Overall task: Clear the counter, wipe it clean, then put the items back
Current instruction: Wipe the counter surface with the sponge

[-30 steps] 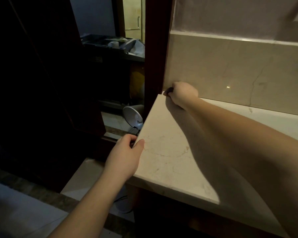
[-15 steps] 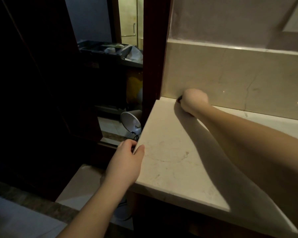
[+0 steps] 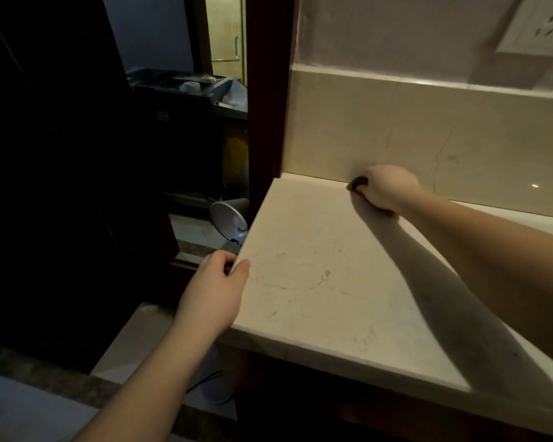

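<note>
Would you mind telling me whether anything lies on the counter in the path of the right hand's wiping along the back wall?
Nothing visible does. The right hand holds a dark cloth against the counter, whose visible surface is bare; the left hand only grips its left edge.

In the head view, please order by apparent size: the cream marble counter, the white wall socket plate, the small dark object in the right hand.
1. Cream marble counter, by far the largest.
2. White wall socket plate, partly cut off by the frame.
3. Small dark object, mostly hidden in the right hand.
</note>
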Available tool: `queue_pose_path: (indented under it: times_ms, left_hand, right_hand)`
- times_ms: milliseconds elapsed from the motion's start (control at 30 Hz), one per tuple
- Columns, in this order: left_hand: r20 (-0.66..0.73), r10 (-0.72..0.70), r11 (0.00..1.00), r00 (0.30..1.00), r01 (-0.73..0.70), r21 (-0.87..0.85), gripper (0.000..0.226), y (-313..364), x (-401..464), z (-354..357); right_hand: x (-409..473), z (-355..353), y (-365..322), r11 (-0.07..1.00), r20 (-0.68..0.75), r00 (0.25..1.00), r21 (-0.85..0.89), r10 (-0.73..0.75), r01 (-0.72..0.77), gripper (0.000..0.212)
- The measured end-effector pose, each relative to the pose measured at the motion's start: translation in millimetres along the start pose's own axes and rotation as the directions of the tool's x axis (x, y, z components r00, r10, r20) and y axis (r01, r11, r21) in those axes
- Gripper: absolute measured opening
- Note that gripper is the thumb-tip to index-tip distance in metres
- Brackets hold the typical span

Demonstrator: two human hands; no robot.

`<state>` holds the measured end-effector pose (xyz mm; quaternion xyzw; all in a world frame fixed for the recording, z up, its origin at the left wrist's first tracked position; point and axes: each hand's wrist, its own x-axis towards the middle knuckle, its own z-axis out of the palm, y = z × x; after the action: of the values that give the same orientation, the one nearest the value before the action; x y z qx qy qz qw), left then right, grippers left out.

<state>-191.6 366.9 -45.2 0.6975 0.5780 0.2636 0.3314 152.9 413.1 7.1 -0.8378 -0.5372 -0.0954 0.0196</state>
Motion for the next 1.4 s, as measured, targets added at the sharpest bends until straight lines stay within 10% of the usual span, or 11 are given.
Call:
queue_pose_path:
  times_ms: [367, 633, 867, 1133, 1400]
  left_hand:
    - [-0.014, -0.003, 1.0, 1.0, 0.003, -0.005, 0.03, -1, 0, 0]
    - [-0.028, 0.001, 1.0, 1.0, -0.001, -0.001, 0.033, -2, 0, 2]
    - [-0.039, 0.02, 1.0, 0.999, -0.02, 0.004, 0.031, -1, 0, 2]
    - [-0.028, 0.008, 1.0, 1.0, -0.008, 0.003, 0.031, 1, -2, 1]
    - [-0.016, -0.01, 1.0, 1.0, 0.01, -0.026, 0.036, 4, -6, -2]
  right_hand:
    - [-48, -19, -17, 0.928, 0.13, 0.919, 0.078, -0.373, 0.365, 0.016]
    - [-12, -7, -30, 0.964, 0.029, 0.986, 0.217, -0.165, 0.155, 0.023]
    - [-87, -25, -36, 0.852, 0.116, 0.845, 0.121, -0.522, 0.51, 0.019]
    - [-47, -26, -52, 0.931, 0.133, 0.922, 0.099, -0.363, 0.353, 0.018]
    - [-142, -43, -51, 0.772, 0.17, 0.754, 0.203, -0.634, 0.603, 0.019]
